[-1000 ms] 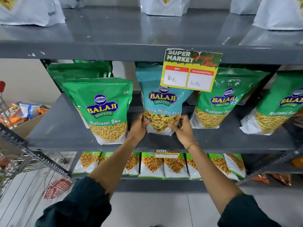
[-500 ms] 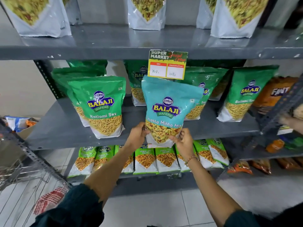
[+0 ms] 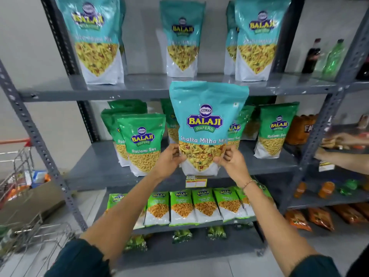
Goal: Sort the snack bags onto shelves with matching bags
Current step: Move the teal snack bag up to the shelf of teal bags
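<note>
I hold a teal Khatta Mitha Mix bag point(image 3: 205, 120) upright in front of the grey rack, off the shelves. My left hand point(image 3: 169, 159) grips its lower left edge and my right hand point(image 3: 231, 161) its lower right edge. Matching teal bags point(image 3: 182, 40) stand on the upper shelf point(image 3: 143, 86), with a gap between them above the held bag. Green Ratlami Sev bags point(image 3: 140, 144) stand on the middle shelf point(image 3: 95, 168) behind the held bag. Smaller light-green bags point(image 3: 182, 208) lie in a row on the shelf below.
A wire shopping cart point(image 3: 18, 188) stands at the left by a cardboard box point(image 3: 34, 198). Another person's hands point(image 3: 339, 148) reach into the neighbouring rack at the right, which holds drink bottles point(image 3: 311, 56) and orange packets point(image 3: 319, 218). A price tag point(image 3: 195, 181) hangs from the middle shelf's edge.
Both hands lifted the teal bag off the middle shelf and raised it toward the upper shelf. The view pulled back and tilted up, showing the teal bags above.
</note>
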